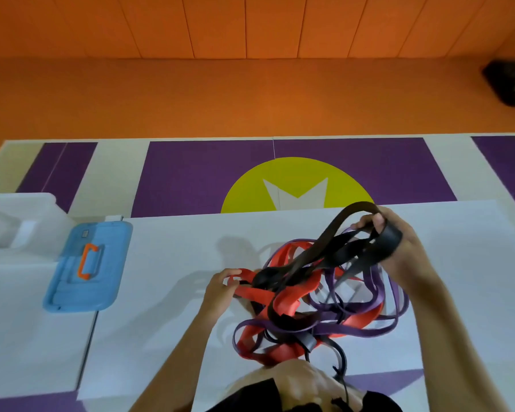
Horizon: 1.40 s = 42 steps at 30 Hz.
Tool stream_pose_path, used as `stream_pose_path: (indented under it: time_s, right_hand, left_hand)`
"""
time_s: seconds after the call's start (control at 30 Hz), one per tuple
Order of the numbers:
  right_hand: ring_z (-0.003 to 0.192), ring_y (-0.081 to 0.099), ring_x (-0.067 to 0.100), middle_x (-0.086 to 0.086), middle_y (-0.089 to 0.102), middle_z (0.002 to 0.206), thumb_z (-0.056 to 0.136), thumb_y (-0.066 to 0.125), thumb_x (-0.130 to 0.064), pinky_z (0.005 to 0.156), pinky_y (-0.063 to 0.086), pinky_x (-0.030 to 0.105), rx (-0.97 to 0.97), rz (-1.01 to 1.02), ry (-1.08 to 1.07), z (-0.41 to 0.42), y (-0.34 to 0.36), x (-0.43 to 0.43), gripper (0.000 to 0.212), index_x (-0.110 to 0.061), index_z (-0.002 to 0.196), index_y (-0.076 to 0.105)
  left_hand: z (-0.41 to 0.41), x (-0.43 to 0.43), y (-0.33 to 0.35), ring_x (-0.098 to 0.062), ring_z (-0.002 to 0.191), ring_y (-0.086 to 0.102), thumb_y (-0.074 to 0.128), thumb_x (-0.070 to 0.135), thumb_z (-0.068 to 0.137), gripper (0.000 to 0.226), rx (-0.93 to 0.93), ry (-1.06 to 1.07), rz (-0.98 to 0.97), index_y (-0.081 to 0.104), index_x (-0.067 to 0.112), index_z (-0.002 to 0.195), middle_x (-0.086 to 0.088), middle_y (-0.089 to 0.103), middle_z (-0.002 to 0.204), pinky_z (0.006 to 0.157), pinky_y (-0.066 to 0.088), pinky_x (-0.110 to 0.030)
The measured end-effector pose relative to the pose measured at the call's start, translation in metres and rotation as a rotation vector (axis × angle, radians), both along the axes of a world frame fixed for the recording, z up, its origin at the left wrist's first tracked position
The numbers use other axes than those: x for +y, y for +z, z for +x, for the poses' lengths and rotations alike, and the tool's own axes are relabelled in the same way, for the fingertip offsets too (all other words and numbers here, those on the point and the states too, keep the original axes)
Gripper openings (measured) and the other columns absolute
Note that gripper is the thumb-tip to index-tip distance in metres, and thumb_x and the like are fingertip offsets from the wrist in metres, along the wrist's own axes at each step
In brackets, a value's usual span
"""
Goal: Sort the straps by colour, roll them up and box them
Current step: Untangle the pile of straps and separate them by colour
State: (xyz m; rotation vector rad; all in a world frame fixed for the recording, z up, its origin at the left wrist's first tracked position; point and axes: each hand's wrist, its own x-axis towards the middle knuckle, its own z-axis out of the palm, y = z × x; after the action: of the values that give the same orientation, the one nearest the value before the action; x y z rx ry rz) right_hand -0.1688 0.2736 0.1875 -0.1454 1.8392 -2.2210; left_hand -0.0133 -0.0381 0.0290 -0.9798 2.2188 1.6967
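A tangled heap of straps lies on the white table (167,263): red straps (286,307), purple straps (366,292) and black straps (318,257). My right hand (399,248) is raised over the far right of the heap and grips a loop of black strap, which stretches down into the tangle. My left hand (220,288) sits at the heap's left edge and pinches the end of a red strap. A black strap end hangs over the near table edge toward my body.
A blue box lid (72,281) with an orange handle lies at the table's left. A translucent white box (15,221) stands behind it at the far left. A dark object (512,84) sits on the orange floor, far right.
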Motion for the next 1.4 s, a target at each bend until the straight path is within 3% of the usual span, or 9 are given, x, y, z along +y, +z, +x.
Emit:
stream_pose_path:
  time_s: [0.13, 0.23, 0.3, 0.47, 0.7, 0.9, 1.03, 1.27, 1.4]
  right_hand:
    - [0.094, 0.064, 0.033, 0.015, 0.07, 0.094, 0.08, 0.081, -0.05, 0.084, 0.048, 0.045, -0.14, 0.072, 0.064, 0.006, 0.001, -0.017, 0.038, -0.016, 0.089, 0.067]
    - [0.087, 0.069, 0.03, 0.017, 0.073, 0.094, 0.096, 0.072, -0.023, 0.075, 0.055, 0.034, -0.082, 0.167, 0.035, 0.015, -0.003, -0.031, 0.017, -0.008, 0.102, 0.069]
    - [0.083, 0.069, 0.027, 0.021, 0.073, 0.092, 0.097, 0.072, -0.016, 0.074, 0.055, 0.036, -0.072, 0.251, 0.028, 0.02, -0.006, -0.043, 0.013, -0.005, 0.102, 0.069]
    - [0.077, 0.07, 0.02, -0.001, 0.073, 0.085, 0.087, 0.084, -0.019, 0.062, 0.057, 0.031, -0.121, 0.398, -0.074, 0.029, -0.016, -0.077, 0.019, -0.015, 0.096, 0.068]
    - [0.092, 0.074, 0.015, 0.01, 0.076, 0.107, 0.089, 0.074, 0.006, 0.077, 0.059, 0.028, -0.081, 0.363, 0.125, 0.034, -0.03, -0.081, 0.04, -0.011, 0.124, 0.067]
    - [0.097, 0.074, 0.017, 0.005, 0.077, 0.103, 0.089, 0.081, -0.008, 0.079, 0.058, 0.02, -0.111, 0.519, 0.196, 0.036, -0.064, -0.062, 0.031, -0.02, 0.116, 0.071]
    - [0.103, 0.072, 0.023, 0.006, 0.077, 0.107, 0.094, 0.073, -0.008, 0.086, 0.055, 0.032, -0.17, 0.688, 0.308, 0.048, -0.104, -0.068, 0.025, -0.021, 0.114, 0.07]
    - [0.129, 0.06, 0.028, 0.003, 0.057, 0.143, 0.08, 0.067, -0.022, 0.106, 0.049, 0.048, -0.023, 0.99, 0.632, 0.063, -0.148, -0.117, 0.083, -0.036, 0.157, 0.038]
    - [0.137, 0.055, 0.027, -0.003, 0.046, 0.156, 0.088, 0.068, -0.039, 0.105, 0.047, 0.048, 0.071, 1.145, 0.713, 0.068, -0.135, -0.13, 0.083, -0.045, 0.161, 0.028]
  left_hand:
    - [-0.016, 0.009, 0.019, -0.004, 0.115, 0.063, 0.062, 0.021, 0.094, 0.026, 0.078, -0.192, -0.298, 0.076, 0.037, 0.109, 0.018, 0.063, 0.12, 0.101, 0.05, -0.028]
    - [-0.028, 0.03, 0.053, 0.016, 0.118, 0.056, 0.06, 0.045, 0.102, 0.034, 0.138, -0.322, 0.127, 0.064, 0.032, 0.134, 0.017, 0.063, 0.132, 0.108, 0.038, -0.01]
    - [-0.035, 0.045, 0.062, 0.003, 0.132, 0.055, 0.062, 0.071, 0.092, 0.06, 0.135, -0.413, 0.343, 0.053, 0.04, 0.143, 0.018, 0.061, 0.141, 0.12, 0.037, -0.03]
    - [-0.049, 0.069, 0.077, -0.007, 0.14, 0.049, 0.085, 0.062, 0.075, 0.105, 0.158, -0.503, 0.26, 0.027, 0.041, 0.159, 0.011, 0.05, 0.153, 0.117, 0.04, -0.034]
    - [-0.049, 0.07, 0.084, -0.006, 0.094, 0.071, 0.087, 0.02, 0.083, 0.031, 0.206, -0.311, 0.176, 0.072, 0.023, 0.109, 0.014, 0.076, 0.097, 0.081, 0.053, -0.021]
    - [-0.033, 0.027, 0.096, -0.015, 0.091, 0.073, 0.075, 0.01, 0.094, 0.029, 0.241, 0.051, 0.231, 0.064, 0.007, 0.12, -0.011, 0.074, 0.108, 0.072, 0.054, -0.018]
    - [-0.025, -0.001, 0.119, -0.026, 0.104, 0.073, 0.079, 0.012, 0.091, 0.037, 0.326, 0.134, 0.236, 0.064, 0.012, 0.125, -0.011, 0.077, 0.109, 0.089, 0.056, -0.036]
    - [-0.017, -0.012, 0.163, -0.019, 0.102, 0.074, 0.063, 0.007, 0.102, 0.022, 0.371, 0.076, 0.234, 0.063, 0.007, 0.124, -0.006, 0.08, 0.105, 0.089, 0.06, -0.041]
    - [-0.013, -0.011, 0.175, -0.018, 0.096, 0.073, 0.059, 0.003, 0.103, 0.014, 0.428, 0.127, 0.226, 0.069, 0.006, 0.112, -0.003, 0.079, 0.1, 0.081, 0.057, -0.026]
